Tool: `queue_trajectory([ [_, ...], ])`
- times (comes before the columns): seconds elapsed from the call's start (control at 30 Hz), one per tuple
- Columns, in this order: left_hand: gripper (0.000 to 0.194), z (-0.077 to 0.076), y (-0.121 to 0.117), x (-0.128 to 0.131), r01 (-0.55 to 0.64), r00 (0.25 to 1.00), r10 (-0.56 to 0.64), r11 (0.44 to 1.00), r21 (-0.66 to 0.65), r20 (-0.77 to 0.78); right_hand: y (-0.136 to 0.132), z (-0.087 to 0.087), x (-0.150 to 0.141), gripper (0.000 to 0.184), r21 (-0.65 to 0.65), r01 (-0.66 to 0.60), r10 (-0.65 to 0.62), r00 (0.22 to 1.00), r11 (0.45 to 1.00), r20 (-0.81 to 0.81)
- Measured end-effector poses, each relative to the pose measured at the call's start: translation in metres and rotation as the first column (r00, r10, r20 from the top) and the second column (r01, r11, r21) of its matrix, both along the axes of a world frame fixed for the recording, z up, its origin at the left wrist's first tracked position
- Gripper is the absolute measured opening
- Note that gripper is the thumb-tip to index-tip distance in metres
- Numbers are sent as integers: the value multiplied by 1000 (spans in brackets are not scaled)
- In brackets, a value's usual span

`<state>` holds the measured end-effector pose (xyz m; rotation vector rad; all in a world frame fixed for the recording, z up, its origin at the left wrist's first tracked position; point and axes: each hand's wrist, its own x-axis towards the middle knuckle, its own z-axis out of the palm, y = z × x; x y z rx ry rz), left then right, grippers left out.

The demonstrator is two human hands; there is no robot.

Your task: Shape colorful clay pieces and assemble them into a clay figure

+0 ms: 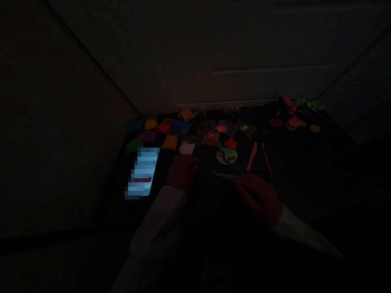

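The scene is very dark. In my right hand [259, 197] I hold what look like pale tweezers [225, 175], their tip pointing left with a tiny pink bit [214, 172] at it. My left hand [181, 173] rests low over the table with its fingers curled in; what they pinch, if anything, is too dark to see. A tiny reddish bit [202, 157] shows just beyond its fingertips. Between and beyond the hands lies a round green clay disc [231, 160] bearing blue, red and brown shapes.
A pink plastic knife [252, 156] and a thin pink rod [266, 159] lie right of the disc. Several clay packets [170, 142] line the back left. A lit phone [143, 173] lies at left. Colourful clay figures [293, 123] stand at back right, before a wall [244, 53].
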<state>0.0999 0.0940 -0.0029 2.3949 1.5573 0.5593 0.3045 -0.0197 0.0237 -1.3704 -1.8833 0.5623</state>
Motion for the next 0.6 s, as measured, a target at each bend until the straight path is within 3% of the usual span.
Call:
queue_trajectory([
  [0.37,25,-9,1,-2,-14,1000,14,1000,7,1,4,-2,-1,11,109,23,-26,999,994,27],
  [0.6,27,-8,-3,-5,-43,997,42,999,23,67,2,-2,0,25,63,1,-2,1000,998,27],
])
